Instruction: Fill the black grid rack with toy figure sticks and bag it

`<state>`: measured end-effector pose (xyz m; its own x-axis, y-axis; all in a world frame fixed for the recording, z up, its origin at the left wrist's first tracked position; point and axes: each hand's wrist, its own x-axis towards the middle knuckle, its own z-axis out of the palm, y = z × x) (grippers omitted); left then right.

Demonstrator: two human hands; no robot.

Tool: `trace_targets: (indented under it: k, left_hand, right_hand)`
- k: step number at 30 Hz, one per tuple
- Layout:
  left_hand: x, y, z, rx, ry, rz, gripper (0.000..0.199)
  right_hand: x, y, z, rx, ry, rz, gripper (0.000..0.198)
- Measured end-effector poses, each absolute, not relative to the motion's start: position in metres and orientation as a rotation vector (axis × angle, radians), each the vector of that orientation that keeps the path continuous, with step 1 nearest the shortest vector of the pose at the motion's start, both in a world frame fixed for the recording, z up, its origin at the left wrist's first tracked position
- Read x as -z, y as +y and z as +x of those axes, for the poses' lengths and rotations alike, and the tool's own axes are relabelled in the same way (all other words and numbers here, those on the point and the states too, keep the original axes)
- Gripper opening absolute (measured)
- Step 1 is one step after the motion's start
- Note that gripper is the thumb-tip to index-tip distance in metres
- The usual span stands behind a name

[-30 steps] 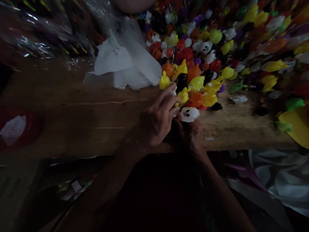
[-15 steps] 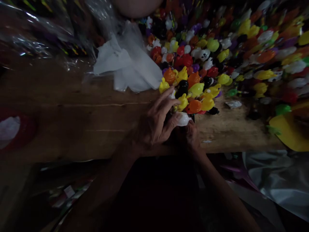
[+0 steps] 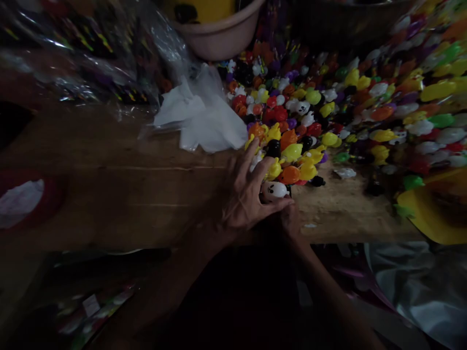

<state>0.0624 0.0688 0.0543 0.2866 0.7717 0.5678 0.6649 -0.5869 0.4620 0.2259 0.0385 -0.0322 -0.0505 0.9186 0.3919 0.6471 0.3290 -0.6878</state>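
Note:
A small white plastic figure (image 3: 276, 190) with a black printed face lies on its side near the front of the wooden table. My left hand (image 3: 245, 199) is around it, the thumb stretched along its near side and the fingers curved past its far left side. Those fingertips reach against a cluster of yellow, orange and black plastic figures. At the white figure's right end is my right hand (image 3: 291, 218), fingers bent together and close to the left thumb tip. Shadow hides what the right fingers grip.
Many coloured plastic figures (image 3: 314, 97) cover the back and right. A pink basin (image 3: 222, 36) stands behind them. Clear plastic bags (image 3: 215, 124) lie at the back left, a red container (image 3: 51, 204) at far left. A yellow tray-like piece (image 3: 419, 214) is at right.
The white figure has turned so its printed face shows. My left thumb has stretched right, along its near side towards my right hand. The view has tilted up, showing more of the basin.

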Motion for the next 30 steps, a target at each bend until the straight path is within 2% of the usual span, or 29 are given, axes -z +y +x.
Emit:
trace_targets:
  k: [3,6,10,15,21,26,30]
  left_hand:
    - [-0.055,0.076,0.062,-1.222,1.392,2.479,0.05]
    - [-0.051,0.086,0.064,-1.214,1.258,2.543,0.033]
    - [-0.04,0.091,0.067,-1.313,1.141,2.58,0.028]
    - [-0.036,0.084,0.066,-1.335,1.127,2.593,0.031]
    - [-0.049,0.07,0.062,-1.285,1.204,2.715,0.044]
    - [-0.053,0.06,0.066,-1.375,1.2,2.709,0.057]
    - [-0.047,0.062,0.069,-1.32,1.233,2.673,0.062]
  right_hand:
    - [0.033,0.043,0.224,-0.279,-1.867,-1.433,0.03]
    - [0.031,0.047,0.222,-0.229,-2.002,-1.438,0.025]
    - [0.029,0.047,0.22,-0.235,-2.083,-1.556,0.024]
    - [0.023,0.043,0.217,-0.281,-2.055,-1.619,0.022]
    - [-0.005,0.016,0.245,-0.256,-1.834,-1.367,0.022]
    - [-0.021,0.014,0.316,-0.065,-1.634,-1.515,0.017]
    - [-0.019,0.047,0.384,0.265,-1.602,-1.711,0.019]
